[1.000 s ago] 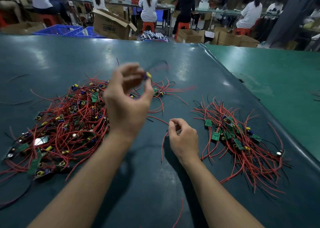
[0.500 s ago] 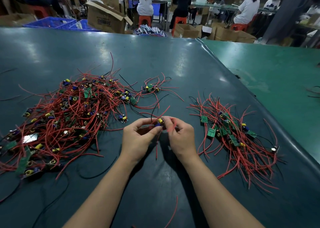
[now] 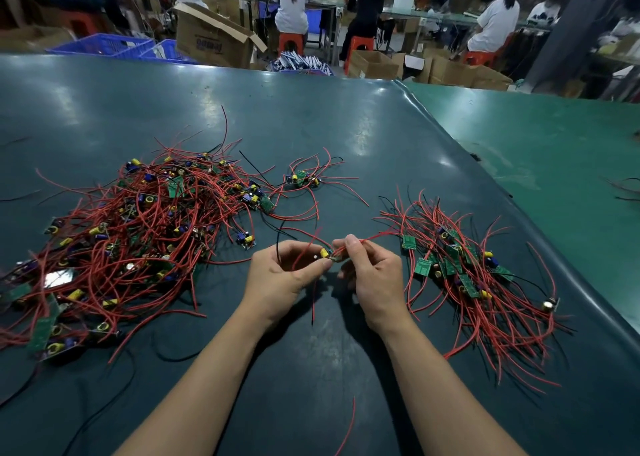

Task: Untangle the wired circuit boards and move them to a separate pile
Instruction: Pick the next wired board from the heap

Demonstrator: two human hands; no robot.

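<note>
Both hands meet above the worktop [image 3: 346,116] and share one board [image 3: 329,255] with a yellow component. The left hand [image 3: 282,279] has its fingers [image 3: 311,271] curled, thumb and forefinger pinching the board's left end. The right hand [image 3: 374,279] has its fingers [image 3: 353,247] curled and pinches the board's right end together with a red wire [image 3: 377,236] that runs from the fingertips out to the right. Another red wire [image 3: 313,299] hangs from the board, below the fingers, with its tip near the worktop. A black wire [image 3: 278,244] arcs just left of and above the left thumb. The tangled pile [image 3: 138,233] of boards and red wires lies on the worktop to the left of the left hand, spreading well beyond it. One separate board [image 3: 246,240] lies between that pile and the left fingers, just beside them. A small cluster [image 3: 303,178] of boards with wires lies beyond the fingers, well apart from them. The sorted pile [image 3: 474,275] lies to the right of the right hand, near it, green boards among red wires. A loose red wire [image 3: 349,424] lies on the worktop between the forearms.
</note>
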